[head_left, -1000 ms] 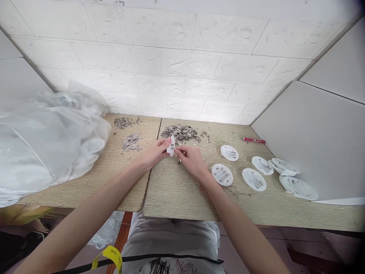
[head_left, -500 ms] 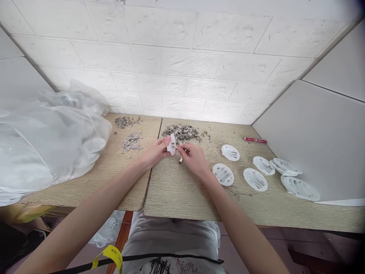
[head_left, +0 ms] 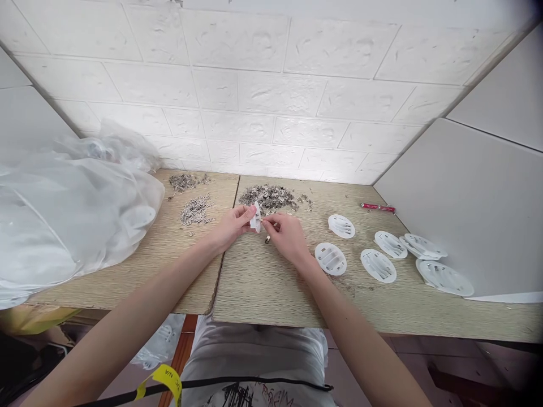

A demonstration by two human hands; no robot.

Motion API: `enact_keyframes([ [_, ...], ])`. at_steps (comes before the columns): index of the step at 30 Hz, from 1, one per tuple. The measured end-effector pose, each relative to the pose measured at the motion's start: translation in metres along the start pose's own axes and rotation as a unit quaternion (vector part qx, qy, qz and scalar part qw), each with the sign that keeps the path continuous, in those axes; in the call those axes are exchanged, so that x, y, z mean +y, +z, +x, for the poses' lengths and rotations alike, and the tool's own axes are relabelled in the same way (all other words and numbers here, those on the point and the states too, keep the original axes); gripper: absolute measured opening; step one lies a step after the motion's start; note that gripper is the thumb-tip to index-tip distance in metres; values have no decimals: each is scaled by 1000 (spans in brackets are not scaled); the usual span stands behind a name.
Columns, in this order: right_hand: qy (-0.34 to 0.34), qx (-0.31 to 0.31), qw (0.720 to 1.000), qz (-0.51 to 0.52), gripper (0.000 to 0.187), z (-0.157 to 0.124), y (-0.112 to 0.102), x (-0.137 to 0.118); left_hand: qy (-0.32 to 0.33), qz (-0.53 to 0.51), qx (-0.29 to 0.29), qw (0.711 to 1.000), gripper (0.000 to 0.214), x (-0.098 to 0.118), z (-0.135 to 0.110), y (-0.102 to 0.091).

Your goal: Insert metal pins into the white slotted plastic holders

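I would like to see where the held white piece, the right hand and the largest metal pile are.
Held white piece (head_left: 256, 219): head view, middle of its visible side.
Right hand (head_left: 288, 235): head view, back of the hand.
Largest metal pile (head_left: 270, 197): head view, middle of the heap.

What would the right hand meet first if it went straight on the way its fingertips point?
Most likely the white disc held in the left hand, just ahead of the right hand; whether they touch is unclear.

Plastic bag (head_left: 80, 209) partly off-frame
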State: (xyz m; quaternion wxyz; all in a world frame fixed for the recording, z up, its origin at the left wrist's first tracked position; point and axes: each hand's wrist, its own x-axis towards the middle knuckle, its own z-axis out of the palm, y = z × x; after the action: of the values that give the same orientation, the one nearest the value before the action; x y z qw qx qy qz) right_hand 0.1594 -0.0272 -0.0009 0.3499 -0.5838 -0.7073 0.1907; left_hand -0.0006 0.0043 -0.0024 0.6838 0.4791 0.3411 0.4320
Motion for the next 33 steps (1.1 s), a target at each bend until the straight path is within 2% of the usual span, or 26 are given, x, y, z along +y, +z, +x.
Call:
enact_keyframes([
  [12,-7,2,999,-37,19,-2,-2,-3,2,-9,11,1000,47,-1,1,0],
  [26,43,-11,997,59,18,-1,3,-3,-9,-33,8,999,48,1,1,0],
  [33,50,-19,998,42,20,-1,0,-7,-6,-32,8,999,46,2,-1,2],
])
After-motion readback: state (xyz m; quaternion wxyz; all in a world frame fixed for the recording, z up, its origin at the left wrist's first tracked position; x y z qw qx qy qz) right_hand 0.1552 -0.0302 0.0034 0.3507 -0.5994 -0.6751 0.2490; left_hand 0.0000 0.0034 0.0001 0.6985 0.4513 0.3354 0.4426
